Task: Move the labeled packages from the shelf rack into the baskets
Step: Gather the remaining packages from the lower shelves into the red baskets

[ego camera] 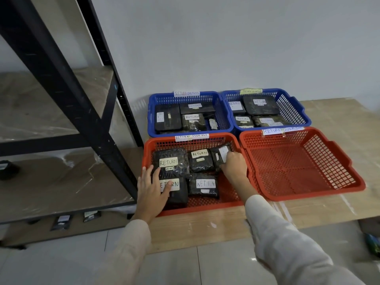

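Observation:
Four mesh baskets stand on a wooden board. The near left red basket (207, 140) holds several black packages labeled RETURN. My left hand (151, 190) lies flat, fingers spread, on the front left package (176, 194). My right hand (234, 164) reaches into the same basket and its fingers grip the tilted package (221, 154) at the back right corner. The near right red basket (304, 167) has nothing in it. Both blue baskets (154, 112) (296, 108) behind hold more labeled packages. The black shelf rack (67, 95) stands at the left.
On the rack's lower shelf a dark object (8, 169) sits at the far left. Two small packages (61, 222) (91, 215) lie on the bottom shelf near the floor. A white wall rises behind the baskets. A green item (373, 243) lies on the tile floor at right.

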